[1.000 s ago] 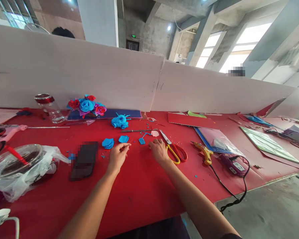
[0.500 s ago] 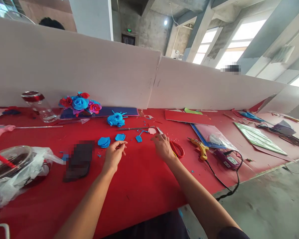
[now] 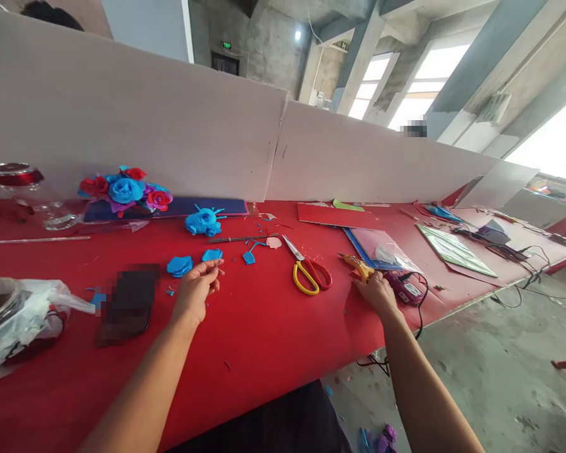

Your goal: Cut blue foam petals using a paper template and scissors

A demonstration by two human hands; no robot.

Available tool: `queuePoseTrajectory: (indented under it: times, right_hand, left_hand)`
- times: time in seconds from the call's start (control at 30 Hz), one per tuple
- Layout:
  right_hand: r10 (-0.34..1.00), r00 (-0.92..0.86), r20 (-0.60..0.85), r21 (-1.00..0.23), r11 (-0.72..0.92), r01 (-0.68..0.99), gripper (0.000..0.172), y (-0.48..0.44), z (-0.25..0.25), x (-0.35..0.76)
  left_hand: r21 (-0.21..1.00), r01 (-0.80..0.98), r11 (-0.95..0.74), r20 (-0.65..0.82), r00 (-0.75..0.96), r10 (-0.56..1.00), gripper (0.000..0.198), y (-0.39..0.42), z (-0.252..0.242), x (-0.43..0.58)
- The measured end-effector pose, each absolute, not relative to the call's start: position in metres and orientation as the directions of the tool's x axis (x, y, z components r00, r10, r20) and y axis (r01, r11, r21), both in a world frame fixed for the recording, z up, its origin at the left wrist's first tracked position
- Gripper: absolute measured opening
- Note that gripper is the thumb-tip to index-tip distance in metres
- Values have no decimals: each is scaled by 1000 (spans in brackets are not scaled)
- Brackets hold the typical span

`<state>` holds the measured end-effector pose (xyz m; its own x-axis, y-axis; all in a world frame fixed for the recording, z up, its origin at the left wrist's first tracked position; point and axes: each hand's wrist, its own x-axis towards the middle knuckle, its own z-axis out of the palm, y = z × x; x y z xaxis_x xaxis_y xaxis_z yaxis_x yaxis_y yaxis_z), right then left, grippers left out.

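My left hand (image 3: 195,288) hovers over the red table with its fingers pinched together; whatever is between them is too small to name. Blue paper pieces (image 3: 180,266) lie just beyond it. My right hand (image 3: 380,290) is closed around the yellow glue gun (image 3: 362,270), whose nozzle points to the left. Scissors (image 3: 306,269) with one red and one yellow handle lie between my hands, blades pointing away. Thin dark stems (image 3: 240,238), a small blue piece (image 3: 249,258) and a pink piece (image 3: 274,242) rest near the blade tips.
A blue paper flower (image 3: 202,221), a colourful bouquet (image 3: 126,189) and a glass bottle (image 3: 47,201) stand at the back left. A dark phone (image 3: 131,305) and plastic bag (image 3: 38,321) lie left. A purple box (image 3: 408,290) with a black cord is beside my right hand.
My right hand has moved right, from beside the scissors to the glue gun, and taken hold of it. My left hand stays pinched near the blue pieces. The view has turned right.
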<state>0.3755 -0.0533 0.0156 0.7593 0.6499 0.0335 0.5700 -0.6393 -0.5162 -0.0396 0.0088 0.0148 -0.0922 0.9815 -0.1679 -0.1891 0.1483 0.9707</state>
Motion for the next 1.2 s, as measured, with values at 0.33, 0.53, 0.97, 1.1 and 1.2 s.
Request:
queuePoseTrajectory:
  times: [0.33, 0.53, 0.97, 1.1, 1.2]
  right_hand:
    - [727, 641, -248, -908, -405, 108, 7, -54, 23, 355]
    - [893, 297, -337, -931, -267, -250, 11, -45, 55, 296]
    - [937, 9, -348, -788, -288, -544, 12, -16, 67, 198]
    - [962, 128, -241, -832, -136, -538, 21, -42, 52, 190]
    - [929, 364, -67, -943, 59, -326, 24, -51, 36, 206]
  left_hand:
    - [976, -148, 158, -171, -81, 982, 34, 8, 15, -39]
    - [981, -138, 136, -147, -77, 986, 32, 8, 11, -34]
    - [888, 450, -98, 161, -105, 981, 18, 21, 5, -15]
    - [927, 364, -90, 109, -31, 994, 25, 26, 1, -5]
    - [913, 397, -90, 110, -27, 994, 16, 31, 0, -7]
